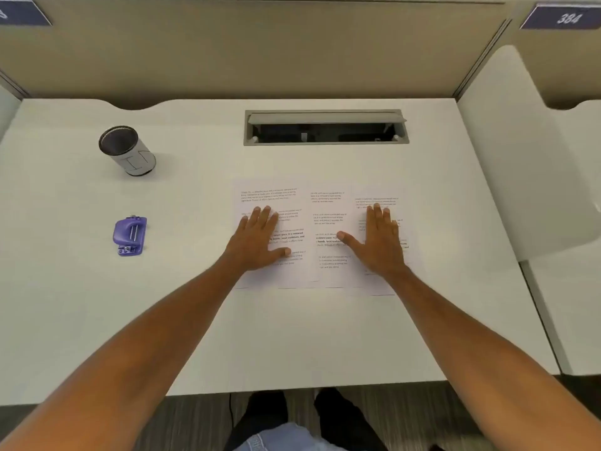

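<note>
From the printed sheets (325, 203), open table (292, 336) runs toward 6 o'clock and, more narrowly, toward 3 o'clock, where a white side panel (520, 157) stands. At 9 o'clock, well apart, lies a purple hole punch (130, 236). An upright cup (128, 151) stands at 10 o'clock. At 12 o'clock the cable hatch (325, 128) is open, with the partition wall (260, 60) behind it.

White desk (325, 336), beige partition wall (260, 53), grey carpet floor (201, 415).

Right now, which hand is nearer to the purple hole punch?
Left. The left hand lies flat on the printed sheets, right of the purple hole punch with bare desk between; the right hand rests on the sheets farther right.
</note>
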`<action>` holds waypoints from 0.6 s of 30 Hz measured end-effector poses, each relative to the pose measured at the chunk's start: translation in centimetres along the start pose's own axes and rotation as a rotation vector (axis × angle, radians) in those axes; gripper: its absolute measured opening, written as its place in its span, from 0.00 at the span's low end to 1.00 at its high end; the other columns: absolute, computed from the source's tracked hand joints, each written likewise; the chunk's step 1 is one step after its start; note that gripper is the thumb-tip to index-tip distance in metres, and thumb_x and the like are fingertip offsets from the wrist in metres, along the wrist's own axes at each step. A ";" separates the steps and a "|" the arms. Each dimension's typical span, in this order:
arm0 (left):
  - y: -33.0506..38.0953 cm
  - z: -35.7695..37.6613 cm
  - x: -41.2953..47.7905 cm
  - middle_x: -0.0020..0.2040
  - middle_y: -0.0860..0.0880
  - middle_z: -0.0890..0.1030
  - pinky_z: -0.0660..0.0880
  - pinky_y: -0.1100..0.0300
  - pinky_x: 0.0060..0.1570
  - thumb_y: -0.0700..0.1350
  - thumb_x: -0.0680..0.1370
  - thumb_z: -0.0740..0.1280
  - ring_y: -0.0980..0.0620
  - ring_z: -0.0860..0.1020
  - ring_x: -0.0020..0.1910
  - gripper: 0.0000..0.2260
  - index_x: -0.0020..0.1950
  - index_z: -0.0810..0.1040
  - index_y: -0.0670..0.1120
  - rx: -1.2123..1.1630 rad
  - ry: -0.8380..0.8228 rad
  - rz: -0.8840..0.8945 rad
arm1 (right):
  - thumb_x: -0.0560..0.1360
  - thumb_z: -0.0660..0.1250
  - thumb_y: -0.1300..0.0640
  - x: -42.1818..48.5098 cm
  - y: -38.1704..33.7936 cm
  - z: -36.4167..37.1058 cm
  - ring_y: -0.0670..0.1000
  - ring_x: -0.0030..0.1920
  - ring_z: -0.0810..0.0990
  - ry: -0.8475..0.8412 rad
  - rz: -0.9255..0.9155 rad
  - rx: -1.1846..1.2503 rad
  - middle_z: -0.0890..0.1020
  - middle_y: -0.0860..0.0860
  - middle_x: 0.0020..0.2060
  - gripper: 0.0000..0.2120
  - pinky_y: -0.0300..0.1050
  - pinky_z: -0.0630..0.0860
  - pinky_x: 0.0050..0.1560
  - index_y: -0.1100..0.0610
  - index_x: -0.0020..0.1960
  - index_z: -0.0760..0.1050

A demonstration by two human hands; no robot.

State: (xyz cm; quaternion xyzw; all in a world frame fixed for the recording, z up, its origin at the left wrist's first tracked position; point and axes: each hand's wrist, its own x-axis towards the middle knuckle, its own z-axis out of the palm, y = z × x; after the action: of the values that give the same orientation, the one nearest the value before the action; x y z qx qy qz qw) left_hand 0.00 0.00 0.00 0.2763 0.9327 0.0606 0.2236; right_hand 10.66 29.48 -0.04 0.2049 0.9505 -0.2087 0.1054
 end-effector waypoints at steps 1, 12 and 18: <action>0.2 0.4 0.0 0.91 0.42 0.43 0.45 0.40 0.88 0.69 0.83 0.62 0.40 0.43 0.90 0.47 0.90 0.47 0.44 -0.008 -0.014 0.013 | 0.80 0.59 0.25 -0.1 0.0 0.3 0.58 0.88 0.40 -0.014 0.013 -0.003 0.44 0.56 0.89 0.54 0.60 0.42 0.87 0.61 0.88 0.44; 2.0 2.0 -0.3 0.91 0.43 0.44 0.48 0.43 0.88 0.70 0.83 0.62 0.41 0.45 0.91 0.46 0.90 0.48 0.44 -0.005 0.053 0.048 | 0.80 0.60 0.25 -0.3 -1.3 2.5 0.58 0.88 0.40 0.014 -0.010 -0.025 0.43 0.58 0.89 0.55 0.61 0.43 0.87 0.62 0.88 0.43; 1.9 1.2 -0.9 0.90 0.42 0.58 0.60 0.44 0.85 0.59 0.86 0.67 0.43 0.57 0.89 0.37 0.89 0.59 0.43 -0.144 0.192 0.004 | 0.82 0.65 0.31 0.1 -0.6 2.0 0.58 0.89 0.46 0.065 0.006 0.032 0.48 0.58 0.89 0.52 0.56 0.45 0.87 0.62 0.88 0.46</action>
State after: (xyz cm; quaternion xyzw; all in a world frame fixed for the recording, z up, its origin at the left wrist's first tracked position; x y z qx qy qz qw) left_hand 2.21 1.11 -0.29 0.2545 0.9424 0.1543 0.1524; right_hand 10.57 28.15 -1.66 0.2159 0.9493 -0.2167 0.0718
